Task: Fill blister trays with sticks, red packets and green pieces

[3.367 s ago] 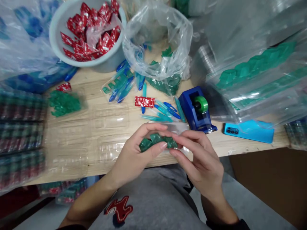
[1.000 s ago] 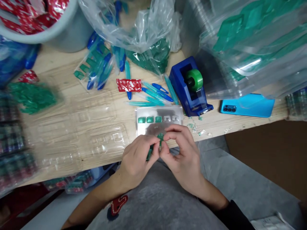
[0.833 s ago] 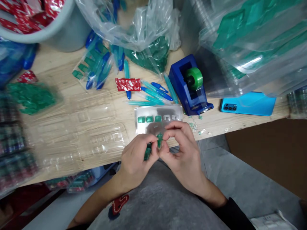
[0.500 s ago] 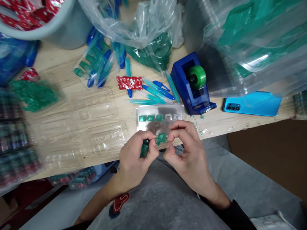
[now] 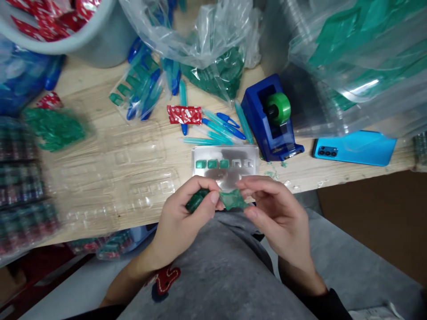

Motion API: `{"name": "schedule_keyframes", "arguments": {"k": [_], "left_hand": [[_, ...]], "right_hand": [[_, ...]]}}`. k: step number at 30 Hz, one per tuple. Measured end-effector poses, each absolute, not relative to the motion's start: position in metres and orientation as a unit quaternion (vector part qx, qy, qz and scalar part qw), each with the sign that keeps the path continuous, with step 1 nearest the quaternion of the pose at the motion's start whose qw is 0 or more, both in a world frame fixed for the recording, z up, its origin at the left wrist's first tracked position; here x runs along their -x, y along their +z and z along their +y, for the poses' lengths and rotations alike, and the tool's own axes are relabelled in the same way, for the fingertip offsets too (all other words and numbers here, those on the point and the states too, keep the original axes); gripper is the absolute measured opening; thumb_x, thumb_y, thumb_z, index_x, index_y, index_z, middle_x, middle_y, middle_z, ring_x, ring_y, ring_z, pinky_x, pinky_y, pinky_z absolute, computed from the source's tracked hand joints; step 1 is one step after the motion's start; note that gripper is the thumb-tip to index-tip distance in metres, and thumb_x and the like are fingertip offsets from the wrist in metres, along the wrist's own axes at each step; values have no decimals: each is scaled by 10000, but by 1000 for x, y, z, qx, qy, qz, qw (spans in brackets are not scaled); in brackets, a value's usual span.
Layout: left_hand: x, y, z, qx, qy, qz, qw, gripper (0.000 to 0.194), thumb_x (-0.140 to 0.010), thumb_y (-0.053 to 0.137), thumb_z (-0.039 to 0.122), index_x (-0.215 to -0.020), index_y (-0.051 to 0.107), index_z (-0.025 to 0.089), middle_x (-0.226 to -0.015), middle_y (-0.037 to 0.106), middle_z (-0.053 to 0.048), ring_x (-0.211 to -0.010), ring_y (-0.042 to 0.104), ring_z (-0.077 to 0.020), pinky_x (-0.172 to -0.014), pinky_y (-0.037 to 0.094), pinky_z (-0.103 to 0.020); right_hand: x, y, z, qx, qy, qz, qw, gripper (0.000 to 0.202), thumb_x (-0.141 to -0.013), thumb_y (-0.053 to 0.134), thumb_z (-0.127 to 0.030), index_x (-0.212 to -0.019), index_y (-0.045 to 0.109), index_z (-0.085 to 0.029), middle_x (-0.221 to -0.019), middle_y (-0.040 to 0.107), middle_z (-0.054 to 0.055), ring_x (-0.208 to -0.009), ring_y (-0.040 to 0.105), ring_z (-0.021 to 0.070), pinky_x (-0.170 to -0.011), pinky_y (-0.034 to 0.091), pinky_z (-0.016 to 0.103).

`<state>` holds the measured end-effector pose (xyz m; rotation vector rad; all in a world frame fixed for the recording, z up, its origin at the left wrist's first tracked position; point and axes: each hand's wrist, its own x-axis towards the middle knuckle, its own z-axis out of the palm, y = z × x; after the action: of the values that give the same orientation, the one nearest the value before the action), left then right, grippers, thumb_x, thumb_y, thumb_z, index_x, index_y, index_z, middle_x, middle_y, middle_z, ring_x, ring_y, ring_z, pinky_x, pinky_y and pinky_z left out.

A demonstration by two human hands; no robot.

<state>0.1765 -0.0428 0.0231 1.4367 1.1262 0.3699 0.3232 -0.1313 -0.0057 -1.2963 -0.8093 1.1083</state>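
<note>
Between my two hands, in front of my body, a small piece of thin, see-through green film (image 5: 232, 199) is spread out. My left hand (image 5: 187, 218) pinches its left end between thumb and forefinger, with darker green pieces (image 5: 196, 201) tucked in the curl of its fingers. At the film's right edge is my right hand (image 5: 280, 213), its thumb below and fingers above, curved around that end. Just beyond lies a shiny silver tray (image 5: 196, 178) with a row of small wells. Green blocks (image 5: 212, 164) fill the left wells; the right ones look clear.
Behind the tray lie blue pens (image 5: 227, 129) and a red packet (image 5: 184, 115). A blue tape dispenser (image 5: 267, 133) and a blue phone (image 5: 355, 149) are to the right. Clear plastic trays (image 5: 150, 189) lie left; bags and a grey bucket (image 5: 110, 40) stand behind.
The green film has gone from bunched up to spread wider. My right hand has moved right, its thumb and fingers farther apart. The view has shifted slightly.
</note>
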Motion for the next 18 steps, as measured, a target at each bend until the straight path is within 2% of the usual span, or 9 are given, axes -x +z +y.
{"name": "schedule_keyframes", "arguments": {"k": [2,4,7,10,12,14,16,18], "left_hand": [[-178,20,-44,-568,151,486,647,117,-910,543,263,-808,566,210,-591,616,47,-427,482,-68,-404,408,-184],[-178,17,-46,-555,142,473,669,105,-905,536,253,-814,560,207,-577,599,50,-427,478,-68,-400,401,-182],[-173,11,-50,-607,101,436,657,102,-891,522,183,-803,564,209,-591,606,56,-444,493,-61,-411,403,-170],[-161,0,-53,-675,66,401,616,116,-903,514,146,-904,608,215,-673,669,41,-524,587,-75,-479,472,-176],[-152,-9,-53,-742,77,401,532,133,-922,516,151,-966,626,213,-778,712,10,-661,665,-106,-593,534,-211],[-146,-20,-51,-815,94,406,402,130,-938,517,166,-979,637,196,-853,720,-25,-768,690,-140,-680,553,-257],[-145,-29,-48,-871,99,393,279,134,-946,523,185,-1013,639,175,-864,714,-46,-786,690,-166,-683,549,-280],[-151,-36,-46,-905,96,368,189,153,-942,544,203,-1051,640,158,-839,709,-50,-751,682,-178,-641,534,-283]], "right_hand": [[-323,-11,-134,542,478,-365,587,395,-841,712,-195,-1201,636,-339,-1173,683,8,-1102,644,170,-941,558,335],[-322,-14,-136,547,463,-380,585,415,-831,717,-159,-1190,650,-356,-1164,697,-1,-1102,646,168,-950,552,348],[-325,-18,-142,555,465,-400,563,378,-828,698,-100,-1122,684,-337,-1061,710,-2,-984,671,144,-834,580,299],[-333,-25,-146,558,488,-407,534,301,-830,697,-120,-1067,696,-306,-981,694,2,-919,667,140,-757,579,274],[-341,-30,-145,605,443,-411,518,280,-835,695,-127,-1054,696,-301,-965,682,2,-907,659,142,-762,566,279],[-349,-35,-139,673,353,-434,484,270,-834,698,-128,-1049,699,-292,-976,670,11,-910,651,150,-784,552,294],[-355,-38,-129,709,284,-481,429,244,-841,695,-142,-1051,702,-267,-1003,663,30,-892,651,156,-793,550,309],[-357,-39,-118,706,268,-538,374,233,-866,668,-155,-1080,695,-242,-1035,655,50,-879,658,162,-795,558,317]]}}
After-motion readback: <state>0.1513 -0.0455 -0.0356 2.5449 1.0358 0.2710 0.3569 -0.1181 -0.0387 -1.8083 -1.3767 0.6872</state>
